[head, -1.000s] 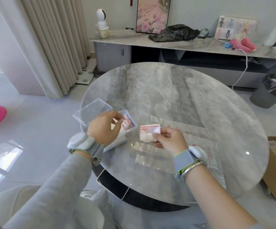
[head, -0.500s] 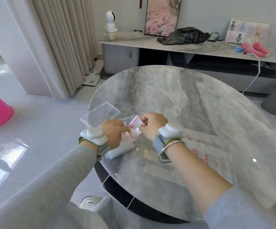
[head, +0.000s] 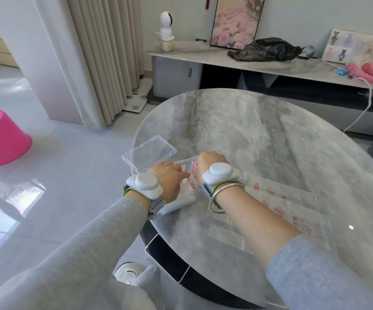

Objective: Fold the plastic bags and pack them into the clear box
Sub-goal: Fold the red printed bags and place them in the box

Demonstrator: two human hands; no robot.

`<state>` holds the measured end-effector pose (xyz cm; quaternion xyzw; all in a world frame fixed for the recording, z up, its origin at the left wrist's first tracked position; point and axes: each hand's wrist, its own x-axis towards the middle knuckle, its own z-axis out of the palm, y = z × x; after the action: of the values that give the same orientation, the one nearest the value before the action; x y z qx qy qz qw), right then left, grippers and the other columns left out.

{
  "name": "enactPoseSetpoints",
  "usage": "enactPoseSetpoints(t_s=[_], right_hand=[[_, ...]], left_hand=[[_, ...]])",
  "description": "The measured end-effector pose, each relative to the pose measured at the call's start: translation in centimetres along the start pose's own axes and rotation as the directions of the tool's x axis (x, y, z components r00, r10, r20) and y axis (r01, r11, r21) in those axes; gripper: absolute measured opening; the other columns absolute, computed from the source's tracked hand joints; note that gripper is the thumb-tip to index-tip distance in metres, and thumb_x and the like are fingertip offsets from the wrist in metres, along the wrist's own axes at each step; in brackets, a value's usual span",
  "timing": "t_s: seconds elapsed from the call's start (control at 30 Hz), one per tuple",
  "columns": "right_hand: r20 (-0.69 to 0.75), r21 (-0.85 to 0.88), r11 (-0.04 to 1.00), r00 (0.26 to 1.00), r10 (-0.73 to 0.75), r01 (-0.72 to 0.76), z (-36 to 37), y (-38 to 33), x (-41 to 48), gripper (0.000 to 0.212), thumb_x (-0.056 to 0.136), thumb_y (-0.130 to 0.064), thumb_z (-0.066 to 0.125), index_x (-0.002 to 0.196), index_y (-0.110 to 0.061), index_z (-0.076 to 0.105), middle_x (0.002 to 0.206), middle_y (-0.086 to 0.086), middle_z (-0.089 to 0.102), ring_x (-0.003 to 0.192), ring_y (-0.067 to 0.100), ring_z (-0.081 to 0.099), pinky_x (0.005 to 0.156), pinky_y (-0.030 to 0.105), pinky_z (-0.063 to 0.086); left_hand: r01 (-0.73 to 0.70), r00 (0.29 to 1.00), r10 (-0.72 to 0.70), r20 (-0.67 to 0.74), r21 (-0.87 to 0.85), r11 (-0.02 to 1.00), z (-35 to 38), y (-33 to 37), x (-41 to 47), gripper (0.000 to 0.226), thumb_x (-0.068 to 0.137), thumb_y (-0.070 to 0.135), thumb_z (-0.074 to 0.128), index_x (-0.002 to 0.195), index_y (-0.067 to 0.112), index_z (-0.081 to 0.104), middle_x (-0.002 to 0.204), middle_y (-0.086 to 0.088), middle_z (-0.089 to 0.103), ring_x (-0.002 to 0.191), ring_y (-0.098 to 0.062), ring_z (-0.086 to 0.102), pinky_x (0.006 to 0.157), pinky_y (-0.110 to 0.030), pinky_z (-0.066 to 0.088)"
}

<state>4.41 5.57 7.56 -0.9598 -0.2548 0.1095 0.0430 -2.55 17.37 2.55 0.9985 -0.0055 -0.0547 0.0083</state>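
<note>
Packing step: folded bag (head: 193,175) going upright into clear box (head: 184,164) at near-left edge of worktop (head: 248,130). Right hand (head: 210,164) curled over it, fingers hidden, apparently pinching. Left hand (head: 167,177) fingers straight, pressing contents aside. Next: seat bag, let go, fetch flat bag (head: 292,209) from right. One second earlier: bag held over worktop, apart from box.

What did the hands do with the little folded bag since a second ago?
The right hand carried the small folded plastic bag with red print leftwards from over the round grey marble table into the clear plastic box; its fingers are hidden now. The left hand stayed at the box, fingers reaching inside. The open lid and the flat clear bags stayed put.
</note>
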Motion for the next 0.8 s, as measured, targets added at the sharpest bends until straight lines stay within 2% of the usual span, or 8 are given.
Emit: enactPoseSetpoints(t_s=[0.17,0.27,0.4,0.47,0.53,0.67,0.8], right_hand=[[-0.009,-0.154,0.981,0.993,-0.118,0.116,0.9,-1.2,-0.2,0.023,0.094,-0.012,0.047,0.108,-0.009,0.066,0.115,0.010,0.064,0.107,0.029,0.061,0.071,0.026,0.039],[-0.010,-0.160,0.981,0.993,-0.113,0.110,1.1,-1.7,0.3,0.024,0.095,-0.013,0.046,0.110,-0.006,0.064,0.118,0.011,0.062,0.110,0.030,0.059,0.073,0.029,0.040],[-0.041,-0.178,0.981,0.996,-0.082,0.073,2.0,-1.1,1.0,0.030,0.096,-0.016,0.044,0.121,-0.009,0.059,0.129,0.010,0.049,0.123,0.028,0.046,0.087,0.032,0.043],[-0.025,-0.222,0.972,0.996,-0.090,0.082,2.4,-0.8,1.1,0.031,0.096,-0.016,0.043,0.122,-0.013,0.058,0.130,0.007,0.049,0.125,0.025,0.041,0.090,0.032,0.042],[-0.029,-0.223,0.970,0.994,-0.102,0.093,2.5,-0.6,1.1,0.028,0.095,-0.021,0.045,0.119,-0.016,0.059,0.127,0.004,0.054,0.124,0.024,0.042,0.087,0.031,0.041],[-0.098,-0.119,0.989,0.990,-0.097,0.085,2.1,0.1,0.9,0.031,0.091,-0.035,0.053,0.116,-0.018,0.057,0.115,0.005,0.063,0.117,0.027,0.048,0.078,0.031,0.040],[-0.126,-0.140,0.985,0.985,-0.115,0.097,2.0,0.4,0.9,0.028,0.096,-0.037,0.048,0.110,-0.019,0.063,0.111,0.004,0.066,0.114,0.027,0.050,0.076,0.031,0.038]], left_hand=[[-0.011,1.000,0.009,-0.030,-0.073,0.997,-0.4,-0.1,-0.6,0.048,0.092,0.014,0.044,0.136,0.032,0.052,0.131,0.004,0.053,0.121,-0.022,0.047,0.096,-0.029,0.037],[-0.006,0.999,0.003,-0.038,-0.077,0.997,-0.6,0.1,-0.9,0.046,0.093,0.015,0.044,0.135,0.031,0.053,0.130,0.001,0.052,0.121,-0.023,0.047,0.091,-0.031,0.038],[0.002,0.996,-0.016,-0.090,-0.147,0.989,-1.4,-0.4,-1.2,0.041,0.094,0.017,0.043,0.132,0.031,0.055,0.129,0.003,0.054,0.122,-0.022,0.047,0.089,-0.030,0.041],[0.012,0.990,-0.037,-0.139,-0.176,0.984,-2.0,-0.9,-1.6,0.036,0.094,0.023,0.045,0.127,0.030,0.057,0.124,0.005,0.056,0.119,-0.020,0.048,0.091,-0.031,0.041],[0.019,0.984,-0.054,-0.170,-0.198,0.980,-2.4,-1.5,-2.0,0.032,0.091,0.026,0.049,0.121,0.029,0.059,0.117,0.006,0.058,0.114,-0.019,0.051,0.091,-0.032,0.043],[0.059,0.982,-0.103,-0.159,-0.263,0.963,-2.9,-1.9,-2.6,0.026,0.078,0.020,0.056,0.102,0.027,0.061,0.102,0.010,0.059,0.101,-0.015,0.054,0.079,-0.027,0.041],[0.076,0.990,-0.101,-0.098,-0.235,0.969,-2.7,-2.0,-2.8,0.019,0.072,0.024,0.059,0.090,0.030,0.058,0.096,0.013,0.060,0.094,-0.013,0.055,0.078,-0.025,0.037]])
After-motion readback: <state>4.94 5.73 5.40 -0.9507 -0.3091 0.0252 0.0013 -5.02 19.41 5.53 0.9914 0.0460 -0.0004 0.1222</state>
